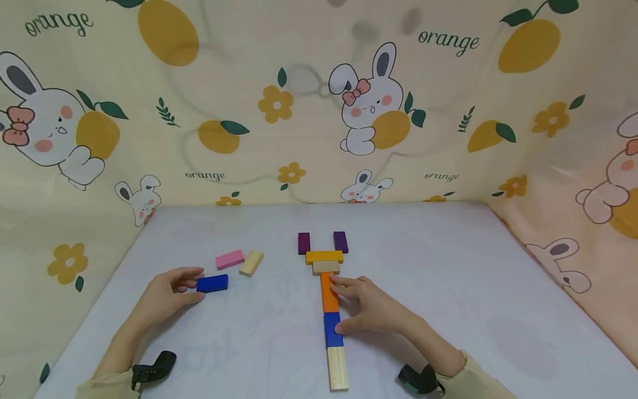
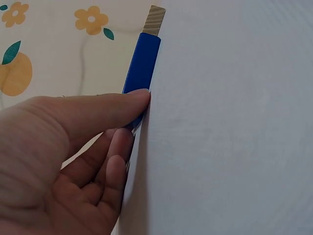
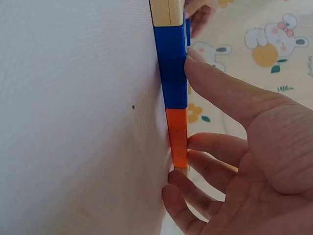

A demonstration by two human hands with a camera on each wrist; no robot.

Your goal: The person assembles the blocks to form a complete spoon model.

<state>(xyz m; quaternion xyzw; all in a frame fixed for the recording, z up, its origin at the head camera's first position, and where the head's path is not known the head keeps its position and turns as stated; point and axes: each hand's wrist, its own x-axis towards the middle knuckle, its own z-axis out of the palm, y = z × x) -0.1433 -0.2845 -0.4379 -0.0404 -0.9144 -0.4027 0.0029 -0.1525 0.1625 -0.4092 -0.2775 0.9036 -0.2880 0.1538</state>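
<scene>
At the left, my left hand [image 1: 166, 291] pinches one end of a blue wooden block [image 1: 212, 283] between thumb and fingers. In the left wrist view the same blue block [image 2: 143, 63] points away from the fingertips. My right hand [image 1: 371, 305] rests along a line of blocks, its thumb at a second blue block [image 1: 332, 330] and fingertips on the orange block [image 1: 329, 292]. Below the blue one lies a plain wood block [image 1: 338, 368]. At the top of the line, a short wood block [image 1: 326, 268] and a crosswise yellow block [image 1: 324, 256] follow.
Two purple blocks, a left one [image 1: 304, 243] and a right one [image 1: 341, 242], stand beyond the yellow block. A pink block [image 1: 230, 259] and a plain wood block [image 1: 251, 262] lie near my left hand. A printed cloth [image 1: 309, 122] backs the white table [image 1: 423, 249].
</scene>
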